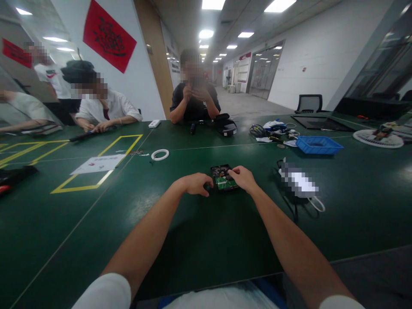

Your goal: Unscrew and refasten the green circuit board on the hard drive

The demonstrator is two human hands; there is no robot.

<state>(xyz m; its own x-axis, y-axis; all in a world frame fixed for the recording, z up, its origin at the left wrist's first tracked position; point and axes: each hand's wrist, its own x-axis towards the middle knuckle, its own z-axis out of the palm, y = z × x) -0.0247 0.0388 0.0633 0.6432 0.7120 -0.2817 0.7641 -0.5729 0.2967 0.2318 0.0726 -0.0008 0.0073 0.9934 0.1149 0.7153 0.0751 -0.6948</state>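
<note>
A small electronic device with a black casing and a bare green circuit board lies on the green table in front of me; it looks like a hard drive. My right hand reaches over its right side, thumb and fingers closed on that edge. Close by the left edge is my left hand, its fingers bent and the thumb apart from them. I see nothing held in it. The right fingertips partly cover the device.
A white cable coil and a paper sheet lie to the left, beside yellow tape. To the right are a lit phone with cables, a blue tray and a pile of tools. Several people sit or stand beyond the green table.
</note>
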